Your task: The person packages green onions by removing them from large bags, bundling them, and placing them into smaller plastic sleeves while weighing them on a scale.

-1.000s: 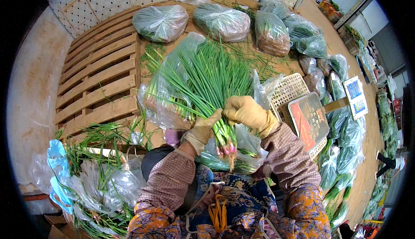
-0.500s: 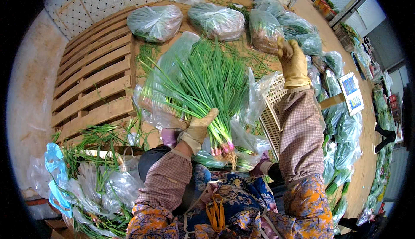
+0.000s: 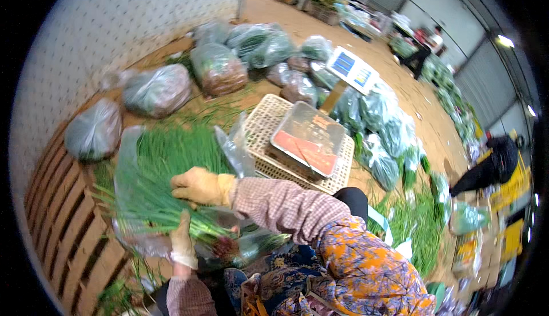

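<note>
A large heap of spring onions (image 3: 183,147) lies before me on a clear plastic bag (image 3: 129,150), with long green leaves pointing away and rooty reddish bulbs near my lap. My left hand (image 3: 183,242), in a yellowish glove, grips a bunch by its lower stalks, thumb up; its other fingers are partly hidden. Across the leaves of that bunch lies my right hand (image 3: 199,186), also gloved, its fingers curled onto them. Some blur softens the leaves.
Right of the onions, a beige plastic basket (image 3: 258,116) holds a clear-lidded box (image 3: 309,139) beside a scale display (image 3: 351,70). Filled bags (image 3: 220,70) line the back and right. A wooden pallet (image 3: 63,224) is at left. Another person (image 3: 492,164) stands far right.
The view has swung to the right, bringing the basket and scale toward the middle. My right hand has come down from its raised place onto the onion leaves; my left hand keeps the bunch.
</note>
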The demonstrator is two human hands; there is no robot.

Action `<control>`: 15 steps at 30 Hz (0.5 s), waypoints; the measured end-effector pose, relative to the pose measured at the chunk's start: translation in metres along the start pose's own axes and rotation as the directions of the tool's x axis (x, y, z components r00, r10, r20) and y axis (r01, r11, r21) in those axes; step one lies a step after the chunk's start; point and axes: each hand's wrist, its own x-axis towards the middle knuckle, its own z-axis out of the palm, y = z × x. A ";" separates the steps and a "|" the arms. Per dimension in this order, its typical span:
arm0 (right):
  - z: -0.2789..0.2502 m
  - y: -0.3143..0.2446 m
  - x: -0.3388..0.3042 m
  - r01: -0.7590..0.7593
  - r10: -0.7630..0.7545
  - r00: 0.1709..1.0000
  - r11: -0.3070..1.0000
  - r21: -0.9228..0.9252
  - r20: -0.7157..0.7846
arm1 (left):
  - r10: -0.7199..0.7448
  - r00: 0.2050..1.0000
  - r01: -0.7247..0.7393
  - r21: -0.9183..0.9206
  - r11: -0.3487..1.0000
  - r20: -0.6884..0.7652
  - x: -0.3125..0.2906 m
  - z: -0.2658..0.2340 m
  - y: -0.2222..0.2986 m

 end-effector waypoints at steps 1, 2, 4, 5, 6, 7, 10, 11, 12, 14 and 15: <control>0.002 0.007 -0.004 -0.130 0.140 0.990 0.953 0.274 -0.017 | 0.047 0.998 -0.046 -0.050 0.998 0.032 -0.001 0.011 -0.004; 0.001 0.014 -0.008 -0.154 0.191 0.979 0.927 0.341 -0.078 | 0.095 0.994 -0.088 -0.109 0.990 0.058 -0.002 0.021 -0.008; 0.006 0.024 -0.004 -0.205 0.275 0.958 0.849 0.488 -0.076 | 0.093 0.992 -0.078 -0.163 0.984 0.090 0.003 0.026 -0.011; 0.006 0.025 -0.002 -0.204 0.278 0.956 0.857 0.472 -0.092 | 0.075 0.993 -0.056 -0.190 0.980 0.096 0.004 0.025 -0.010; 0.007 0.027 -0.002 -0.212 0.288 0.952 0.863 0.459 -0.102 | 0.048 0.994 -0.025 -0.217 0.976 0.101 0.003 0.023 -0.010; 0.008 0.027 0.000 -0.219 0.296 0.949 0.869 0.444 -0.110 | -0.065 0.990 0.077 -0.098 0.992 0.128 -0.001 0.012 -0.002; -0.012 0.032 0.012 0.145 -0.024 0.943 0.927 0.346 -0.331 | 0.049 0.992 -0.024 -0.216 0.976 0.113 -0.008 0.021 -0.001; -0.028 0.031 0.013 0.181 0.004 0.893 0.912 0.368 -0.450 | 0.040 0.995 -0.018 -0.224 0.974 0.095 -0.009 0.021 0.000; -0.043 0.024 0.009 0.220 0.037 0.829 0.896 0.387 -0.558 | 0.031 0.997 -0.013 -0.232 0.973 0.074 -0.010 0.020 0.001; -0.050 0.033 -0.004 0.021 0.072 0.788 0.989 0.145 -0.611 | 0.040 0.997 -0.023 -0.263 0.965 0.062 -0.011 0.019 0.000; -0.054 0.039 -0.011 -0.085 0.079 0.763 0.996 0.021 -0.642 | 0.061 0.996 -0.039 -0.283 0.958 0.069 -0.010 0.019 -0.002</control>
